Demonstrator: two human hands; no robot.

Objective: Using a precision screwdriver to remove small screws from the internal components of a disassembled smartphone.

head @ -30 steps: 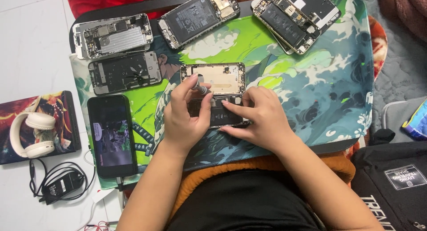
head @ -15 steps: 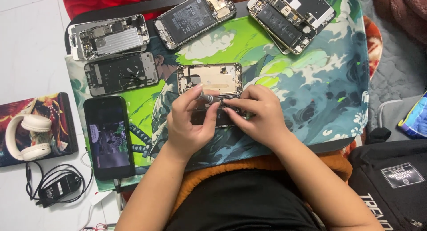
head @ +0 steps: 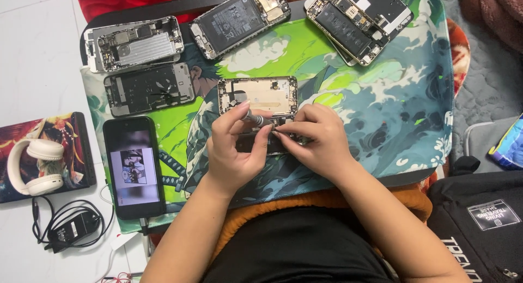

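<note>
Left hand (head: 234,149) curled around slim metal screwdriver (head: 255,119), tip on opened gold-framed phone shell (head: 259,95) at centre of green-and-blue printed mat (head: 392,108). Right hand (head: 316,138) half-closed, fingertips pinching shell's lower edge. Black phone with lit screen (head: 134,166) left of hands. Black bag with white rectangular label (head: 493,215) at right.

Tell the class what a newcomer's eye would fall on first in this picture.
Both hands meet mid-mat: the left hand holds a small screwdriver over an opened phone that the right hand steadies. More gutted phones line the bright green mat; a lit phone lies at left.
</note>
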